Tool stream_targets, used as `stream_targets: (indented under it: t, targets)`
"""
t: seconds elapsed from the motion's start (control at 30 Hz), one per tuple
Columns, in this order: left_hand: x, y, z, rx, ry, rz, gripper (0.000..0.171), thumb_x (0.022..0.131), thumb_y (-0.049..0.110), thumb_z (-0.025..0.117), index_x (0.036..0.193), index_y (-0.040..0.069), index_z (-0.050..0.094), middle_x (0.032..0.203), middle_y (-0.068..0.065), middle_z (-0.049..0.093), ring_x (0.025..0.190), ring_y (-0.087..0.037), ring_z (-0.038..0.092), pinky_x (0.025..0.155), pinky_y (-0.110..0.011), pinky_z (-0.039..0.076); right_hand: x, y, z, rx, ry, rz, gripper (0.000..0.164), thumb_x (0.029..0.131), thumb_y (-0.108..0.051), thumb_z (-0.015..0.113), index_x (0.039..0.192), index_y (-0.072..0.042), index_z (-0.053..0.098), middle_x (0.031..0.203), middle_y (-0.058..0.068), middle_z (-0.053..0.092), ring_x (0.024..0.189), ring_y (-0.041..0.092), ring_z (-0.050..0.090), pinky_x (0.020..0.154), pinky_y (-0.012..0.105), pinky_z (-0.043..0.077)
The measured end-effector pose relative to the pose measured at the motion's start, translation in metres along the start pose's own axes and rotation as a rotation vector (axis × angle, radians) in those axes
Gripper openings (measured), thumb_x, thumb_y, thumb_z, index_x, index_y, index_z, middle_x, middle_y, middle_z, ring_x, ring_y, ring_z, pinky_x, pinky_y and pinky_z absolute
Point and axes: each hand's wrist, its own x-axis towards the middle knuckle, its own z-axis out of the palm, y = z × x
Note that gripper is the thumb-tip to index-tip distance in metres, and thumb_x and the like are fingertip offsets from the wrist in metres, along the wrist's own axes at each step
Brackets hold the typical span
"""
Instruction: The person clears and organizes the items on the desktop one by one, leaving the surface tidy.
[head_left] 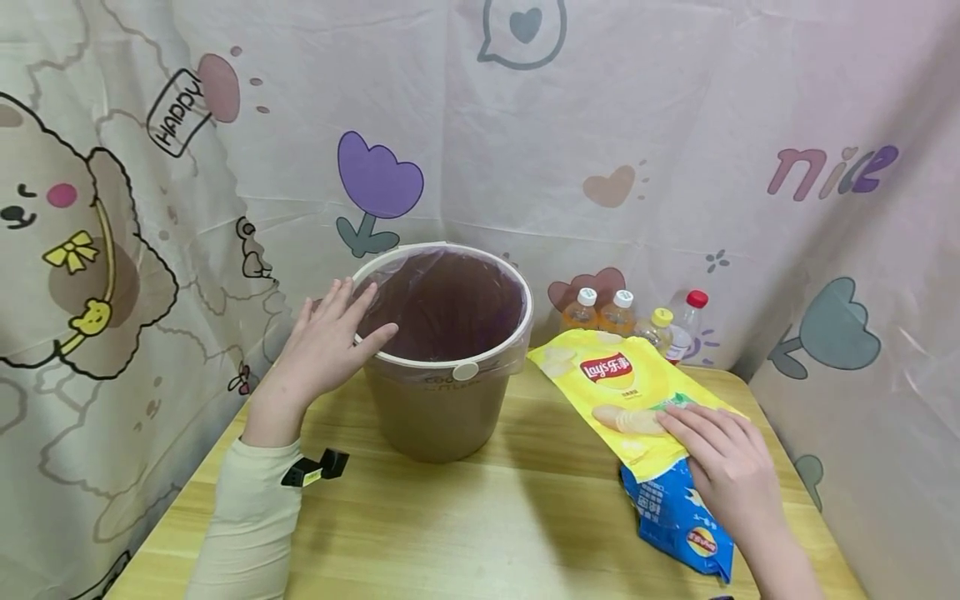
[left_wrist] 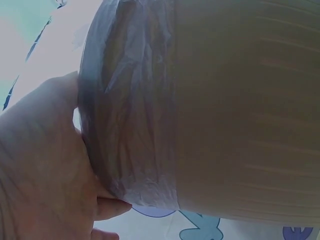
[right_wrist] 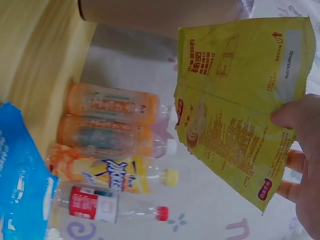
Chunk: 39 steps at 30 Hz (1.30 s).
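Note:
My left hand (head_left: 324, 350) rests at the left side of the rim of a brown trash bin (head_left: 438, 417), fingers extended and spread over the edge. A thin clear liner (left_wrist: 135, 100) folds over the bin's rim and hangs down its outside. My right hand (head_left: 727, 458) pinches a yellow Lay's chip bag (head_left: 622, 383) by one edge, thumb on one face and fingers on the other. The bag looks flat, its printed back (right_wrist: 235, 105) facing the right wrist camera. Below it on the table lies a blue chip bag (head_left: 678, 517), partly covered by the yellow one.
Behind the yellow bag stand two orange-labelled bottles (right_wrist: 112, 102) with white caps, a yellow-capped bottle (right_wrist: 110, 170) and a red-capped bottle (right_wrist: 95, 202). The wooden table (head_left: 442, 525) is bordered by a printed curtain (head_left: 450, 100) at the back and sides.

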Motion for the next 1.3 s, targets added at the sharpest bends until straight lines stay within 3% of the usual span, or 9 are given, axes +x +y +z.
stream_targets:
  t: [0.17, 0.47, 0.73, 1.07, 1.3]
  targets:
    - [0.001, 0.000, 0.002, -0.005, 0.004, 0.003, 0.085, 0.094, 0.071, 0.030, 0.157, 0.016, 0.018, 0.164, -0.019, 0.005, 0.153, -0.034, -0.002, 0.120, -0.062, -0.004, 0.010, 0.000, -0.008, -0.025, 0.006, -0.013, 0.056, 0.106, -0.040, 0.028, 0.112, -0.009, 0.073, 0.108, 0.013, 0.074, 0.105, 0.032, 0.062, 0.118, 0.014, 0.016]
    - [0.002, -0.001, 0.004, -0.003, 0.009, 0.003, 0.085, 0.094, 0.071, 0.030, 0.158, 0.016, 0.016, 0.164, -0.019, 0.005, 0.153, -0.034, 0.000, 0.120, -0.062, -0.003, 0.029, 0.005, -0.018, -0.008, 0.145, -0.047, 0.047, 0.103, -0.042, 0.041, 0.112, -0.011, 0.075, 0.107, 0.011, 0.075, 0.103, 0.034, 0.064, 0.117, 0.020, 0.025]
    - [0.001, -0.001, 0.004, -0.007, 0.011, 0.002, 0.084, 0.095, 0.069, 0.031, 0.158, 0.015, 0.016, 0.164, -0.019, 0.004, 0.153, -0.034, -0.001, 0.120, -0.062, -0.004, 0.050, 0.010, -0.029, -0.037, 0.209, -0.090, 0.038, 0.103, -0.030, 0.043, 0.112, -0.010, 0.075, 0.104, 0.015, 0.074, 0.098, 0.036, 0.064, 0.116, 0.022, 0.029]
    - [0.001, -0.001, 0.005, -0.023, 0.022, 0.006, 0.082, 0.096, 0.068, 0.032, 0.158, 0.016, 0.016, 0.164, -0.020, 0.007, 0.153, -0.034, 0.000, 0.120, -0.063, -0.003, 0.066, 0.011, -0.035, -0.036, 0.299, -0.107, 0.035, 0.101, -0.031, 0.050, 0.110, -0.008, 0.075, 0.104, 0.017, 0.074, 0.097, 0.037, 0.065, 0.114, 0.027, 0.035]
    - [0.002, -0.003, 0.006, -0.021, 0.026, 0.006, 0.082, 0.095, 0.068, 0.032, 0.158, 0.016, 0.016, 0.164, -0.020, 0.008, 0.153, -0.034, 0.000, 0.120, -0.063, -0.002, 0.080, 0.004, -0.033, 0.000, 0.316, -0.135, 0.034, 0.100, -0.031, 0.052, 0.110, -0.008, 0.075, 0.103, 0.016, 0.074, 0.098, 0.036, 0.066, 0.113, 0.028, 0.037]
